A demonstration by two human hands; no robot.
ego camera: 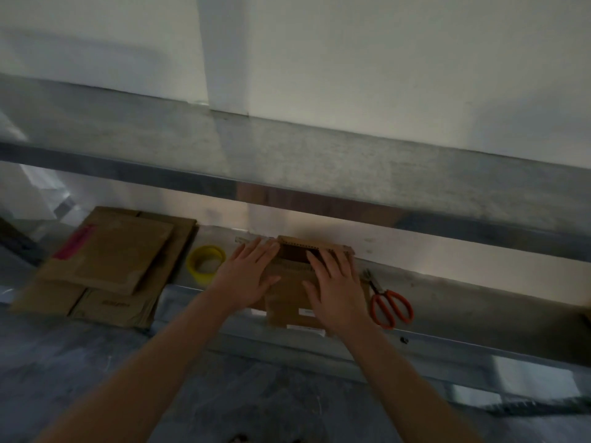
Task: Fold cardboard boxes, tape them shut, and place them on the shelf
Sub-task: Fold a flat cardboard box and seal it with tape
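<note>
A small cardboard box (287, 303) lies on the lower shelf (457, 298) of a metal rack, about midway along its front edge, with its near end overhanging that edge a little. White labels show on its near part. Its far end is open, with a raised flap whose corrugated edge faces up.

Both hands lie flat on top of the box with straight, spread fingers, so neither grip is closed on anything. The left hand (248, 271) covers the box's left side, fingertips reaching the far flap. The right hand (335, 286) covers its right side.

Toward the shelf's left end sits a stack of flattened cardboard (121, 260); its top piece carries a pink strip (75, 243) near its left edge. A yellow tape roll (206, 260) stands between that stack and the left hand. Orange-handled scissors (390, 306) lie just beside the box on the right, near the front edge, blades pointing toward the back.

Above, a dull grey upper shelf (319, 161) runs across the view, its metal front rail overhanging the work. Behind it is a pale wall (399, 59). The floor (96, 362) below is dark grey and mottled. The light is dim.
</note>
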